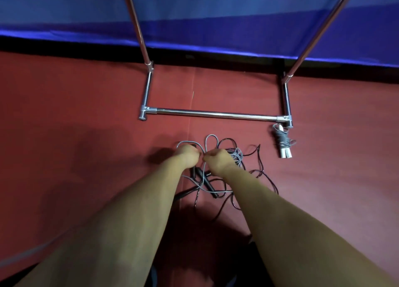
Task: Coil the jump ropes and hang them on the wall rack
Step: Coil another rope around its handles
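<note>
Working in the tangle of jump ropes [216, 191], heaped on the red floor just in front of the rack's crossbar [216, 113], slightly right of its middle. Holding with left hand [187, 156] and right hand [218, 159], nearly touching, each curled tight and pinching the grey cord [211, 135], small loops of it standing up on the crossbar side. Apparently the freeing stage, not yet coiling. Best to follow the grey cord alone, lift it clear of the black cord [257, 172], and feed slack through rather than tug, to avoid tightening knots. Then find the black handles [203, 177] on the near side, pair them, and wind even loops. Already coiled but not hung: a grey rope with white handles [282, 141], lying just in front of the crossbar's right end.
</note>
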Available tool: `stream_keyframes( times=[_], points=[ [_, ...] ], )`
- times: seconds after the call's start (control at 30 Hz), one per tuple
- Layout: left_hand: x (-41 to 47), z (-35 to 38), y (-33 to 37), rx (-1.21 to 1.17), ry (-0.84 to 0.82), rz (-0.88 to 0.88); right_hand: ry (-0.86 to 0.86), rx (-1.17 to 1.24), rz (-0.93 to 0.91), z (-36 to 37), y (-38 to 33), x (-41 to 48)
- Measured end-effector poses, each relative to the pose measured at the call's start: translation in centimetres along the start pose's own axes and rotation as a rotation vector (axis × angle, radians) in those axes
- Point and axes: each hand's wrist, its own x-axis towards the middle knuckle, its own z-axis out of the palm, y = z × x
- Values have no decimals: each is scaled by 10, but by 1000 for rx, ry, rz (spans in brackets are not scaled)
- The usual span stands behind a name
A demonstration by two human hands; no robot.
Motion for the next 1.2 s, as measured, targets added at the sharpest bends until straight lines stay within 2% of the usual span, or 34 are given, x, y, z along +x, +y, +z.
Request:
stream_keyframes(
  times=[0.17, 0.27, 0.47, 0.6, 0.73, 0.8, 0.87, 0.97, 1.07, 1.2],
  points=[
    [46, 29, -32, 312, 3, -27, -63, -269, 60, 26, 31, 44],
    [63, 39, -40, 360, 40, -42, -28, -313, 125, 44, 61, 71],
    [87, 51, -54, 259, 67, -150, 13, -229, 240, 72, 81, 76],
    [98, 59, -62, 229, 86, -156, 86, -208, 274, 86, 84, 86],
    [101, 58, -68, 99, 101, -175, 176, -170, 79, 76, 78, 89],
    [104, 53, -71, -152, 109, -221, 172, -3, 16, 63, 73, 89],
    [102, 44, -65, -461, 92, -292, 109, 267, 40, 45, 60, 88],
    [88, 24, -42, -779, -78, -339, 18, 571, 10, 11, 33, 83],
    [71, 9, -18, -770, -154, -307, -103, 785, 7, -23, 0, 65],
    [38, -14, 20, -522, -58, -206, -168, 794, -114, -66, -52, 25]
  ],
)
